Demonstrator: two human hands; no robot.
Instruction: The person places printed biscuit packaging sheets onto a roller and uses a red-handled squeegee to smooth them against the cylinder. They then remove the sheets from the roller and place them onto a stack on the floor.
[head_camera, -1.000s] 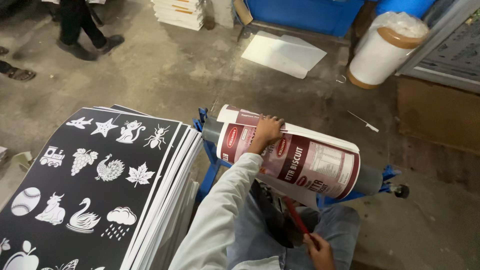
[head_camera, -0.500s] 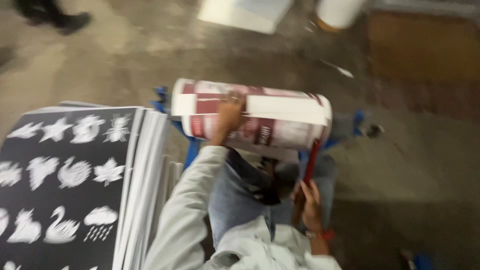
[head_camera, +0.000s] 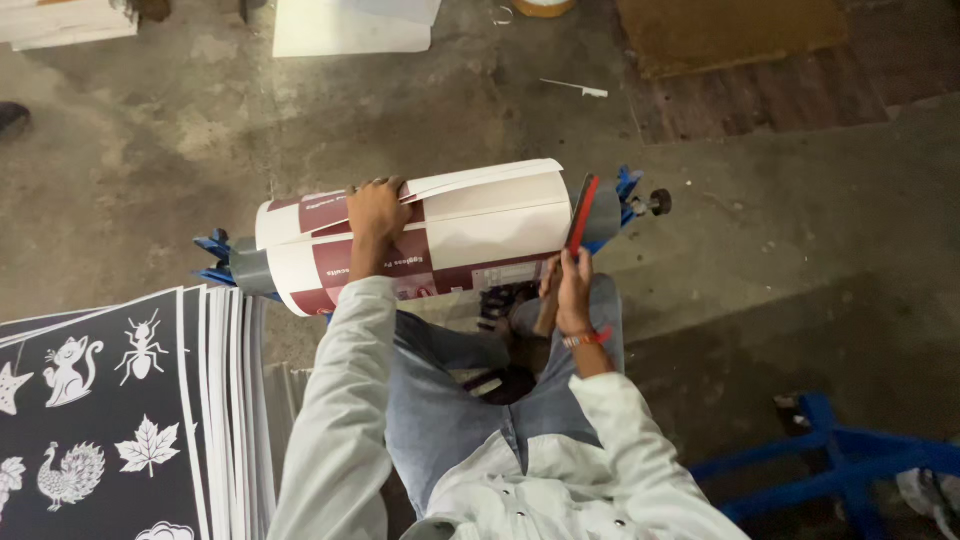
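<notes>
Under the left hand (head_camera: 376, 212), fingers pressing flat, the printed sheet roll (head_camera: 430, 235) should stay taut; right hand (head_camera: 572, 290) fingers pinch the red-handled blade (head_camera: 581, 215) squarely at its end.

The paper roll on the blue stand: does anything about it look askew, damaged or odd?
The roll shows no tear. Its outer sheet lifts off along the top edge, where the left hand presses it. The right hand holds a red strip at the roll's right end. A small white tool lies loose on the floor.
</notes>
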